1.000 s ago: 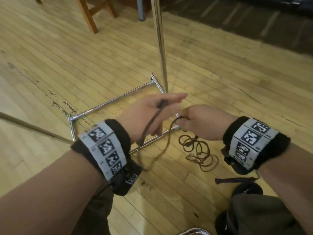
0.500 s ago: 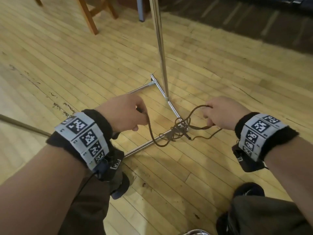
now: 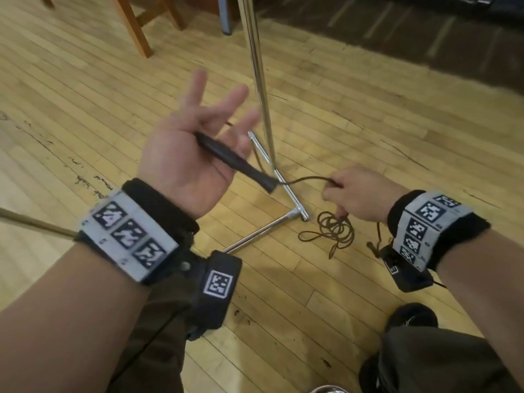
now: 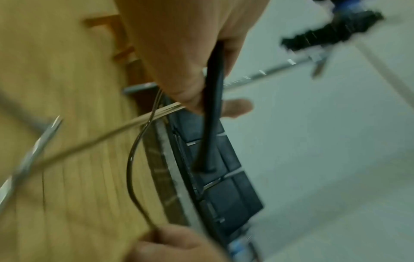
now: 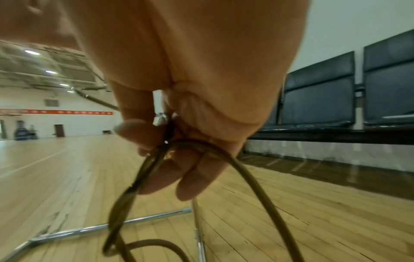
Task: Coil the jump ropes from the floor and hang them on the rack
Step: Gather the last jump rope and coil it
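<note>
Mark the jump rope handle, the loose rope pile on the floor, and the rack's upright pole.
jump rope handle (image 3: pixel 235 160), head view, middle of the black grip across the left palm.
rope pile (image 3: pixel 336 229), head view, tangled loops on the floor.
rack pole (image 3: pixel 259 75), head view, chrome shaft.

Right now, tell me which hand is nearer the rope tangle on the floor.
Right. The right hand hangs just above the rope tangle, pinching its cord; the left hand is raised well off to its left, with the handle.

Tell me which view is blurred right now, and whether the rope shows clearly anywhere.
Left wrist view: smeared with motion blur, handle soft. Right wrist view: sharp on the rope in the right hand. Head view: left hand fingertips blurred, floor tangle readable.
</note>
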Motion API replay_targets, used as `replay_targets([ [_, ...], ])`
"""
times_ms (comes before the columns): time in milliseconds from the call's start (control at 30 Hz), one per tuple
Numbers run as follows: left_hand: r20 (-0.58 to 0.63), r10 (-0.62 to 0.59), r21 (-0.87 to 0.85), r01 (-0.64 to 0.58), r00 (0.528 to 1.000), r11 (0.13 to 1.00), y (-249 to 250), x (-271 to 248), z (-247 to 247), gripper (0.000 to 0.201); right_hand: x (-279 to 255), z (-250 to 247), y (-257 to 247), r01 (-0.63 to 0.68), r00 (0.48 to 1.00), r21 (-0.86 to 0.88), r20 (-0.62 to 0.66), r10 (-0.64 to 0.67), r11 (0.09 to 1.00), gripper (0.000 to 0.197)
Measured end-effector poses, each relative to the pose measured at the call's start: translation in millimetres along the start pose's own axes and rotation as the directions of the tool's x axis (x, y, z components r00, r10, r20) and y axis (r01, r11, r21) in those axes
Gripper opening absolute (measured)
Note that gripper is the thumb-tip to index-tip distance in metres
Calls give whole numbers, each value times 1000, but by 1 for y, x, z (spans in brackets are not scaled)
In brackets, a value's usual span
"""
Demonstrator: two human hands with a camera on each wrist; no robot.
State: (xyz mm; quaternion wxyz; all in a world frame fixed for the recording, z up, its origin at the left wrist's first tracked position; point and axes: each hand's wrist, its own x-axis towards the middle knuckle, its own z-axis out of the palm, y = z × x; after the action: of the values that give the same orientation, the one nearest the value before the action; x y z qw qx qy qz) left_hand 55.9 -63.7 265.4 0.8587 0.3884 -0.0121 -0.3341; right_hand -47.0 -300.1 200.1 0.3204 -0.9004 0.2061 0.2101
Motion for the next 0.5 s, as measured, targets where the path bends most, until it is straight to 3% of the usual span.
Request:
replay_targets([
  [33,-45,37,293,-22,998,956,-7,3,6,59,-3,2,-4,42,999,15,20,-43,999,19],
  [67,-42,61,593,-24,997,805,-17,4,10,62,-6,3,-9,80,996,47,36,-81,996,19],
  [100,-4,16,811,-6,1000,585,-27,5,13,64,-8,4,-13,108,992,91,51,-113,990,18],
  [167,4,-185,980,34,983,198,-45,4,15,60,-12,3,-20,150,983,199,77,-168,969,17],
  [233,6,-316,999,5,949,33,-56,4,14,39,-14,3,-24,191,971,292,87,-225,937,19],
  [300,27,-328,997,-48,944,-56,-54,6,12,17,-16,3,-26,216,963,391,68,-262,895,20],
  [367,41,-253,991,-72,967,-113,-46,9,11,27,-16,2,-25,251,955,425,36,-293,870,19],
  [400,63,-197,994,-79,978,-75,-43,11,6,32,-16,3,-25,274,951,401,20,-307,874,19],
  [500,61,-52,971,-48,997,236,-34,9,0,35,-12,6,-21,293,951,322,-1,-309,900,22],
])
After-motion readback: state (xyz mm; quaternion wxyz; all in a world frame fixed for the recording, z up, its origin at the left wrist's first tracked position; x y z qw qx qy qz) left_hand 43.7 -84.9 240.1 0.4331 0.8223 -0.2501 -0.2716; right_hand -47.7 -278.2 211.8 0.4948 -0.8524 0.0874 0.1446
